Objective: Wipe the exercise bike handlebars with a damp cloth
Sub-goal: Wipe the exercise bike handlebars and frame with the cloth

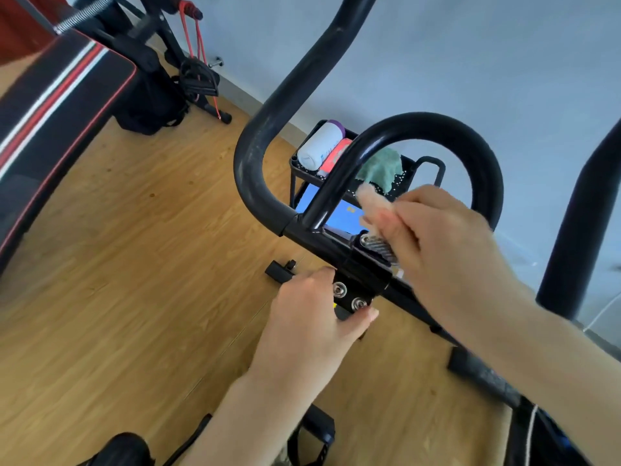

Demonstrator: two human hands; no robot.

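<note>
We see the handlebars, black looped tubes, at frame centre, joined to a cross bar with a bolted clamp. The cloth, pale pink and blurred, is pinched in the right hand, fingers closed around it, just beside the inner loop near the clamp. We judge wiping is under way at the loop's base; the next move calls for running the cloth up along the curve. The left hand grips the clamp post, fingers wrapped, steadying it. Count: two hands, one pink cloth, four visible bolts. Behind, a black cart holds one green cloth, one white bottle, one pink bottle
</note>
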